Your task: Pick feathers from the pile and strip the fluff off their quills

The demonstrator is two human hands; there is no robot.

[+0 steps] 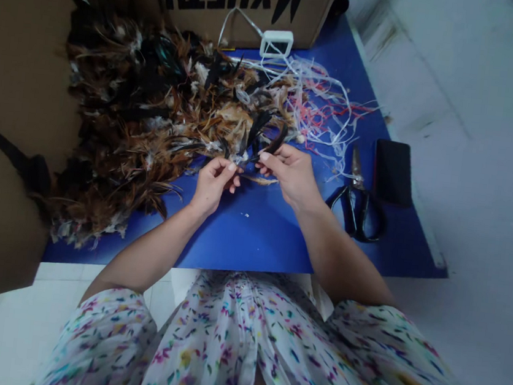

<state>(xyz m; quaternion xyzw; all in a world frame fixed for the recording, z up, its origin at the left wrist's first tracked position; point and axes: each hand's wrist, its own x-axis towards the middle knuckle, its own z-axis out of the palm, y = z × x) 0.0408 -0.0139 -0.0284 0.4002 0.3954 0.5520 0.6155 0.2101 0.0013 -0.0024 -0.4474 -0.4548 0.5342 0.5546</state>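
Observation:
My left hand (214, 181) and my right hand (289, 171) meet over the blue tabletop (261, 230), both pinching a small bunch of dark feathers (261, 147) that fans upward from my fingers. A big heap of brown, black and white feathers (153, 125) lies just left of and behind my hands.
Black scissors (357, 204) lie right of my right hand, and a black phone (393, 171) beyond them. Tangled white and red strings (322, 107) and a small white device (276, 43) sit at the back. Cardboard boxes (9, 127) stand left and behind. White floor lies to the right.

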